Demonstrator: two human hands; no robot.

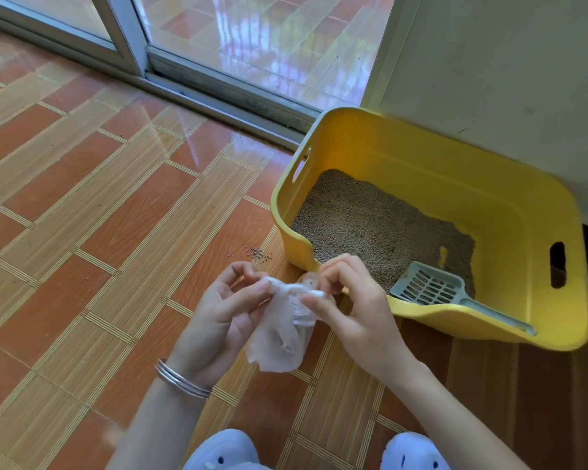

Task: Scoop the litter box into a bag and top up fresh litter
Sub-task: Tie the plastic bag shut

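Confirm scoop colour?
Grey-blue scoop, lying in the yellow litter box; head view shows it.

Litter box (421, 157) open at the top, reachable from above. Scoop (428, 288) lies in its near right corner, handle over the front rim. Wall (506, 62) just behind blocks the far side. Left hand (218, 317) and right hand (357, 307), pinching the bag (279, 334), crowd the front-left corner. Floor (82, 215) to the left is free, save spilled pellets (259, 254).
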